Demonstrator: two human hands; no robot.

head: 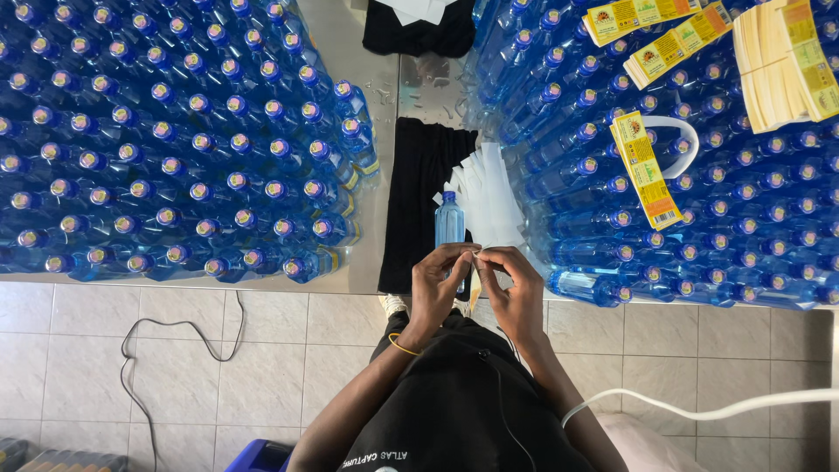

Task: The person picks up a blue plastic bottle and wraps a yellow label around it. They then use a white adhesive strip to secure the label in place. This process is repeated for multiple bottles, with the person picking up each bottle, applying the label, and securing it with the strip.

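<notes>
The label strip (476,278) is thin, narrow and yellowish; it hangs on edge just below the base of the blue bottle (449,220), pinched at its top between fingertips. The bottle is clear blue plastic with a blue cap, standing upright, unlabelled. Just right of the bottle lies a fanned heap of white backing strips (489,197), overlapping and slanted.
</notes>
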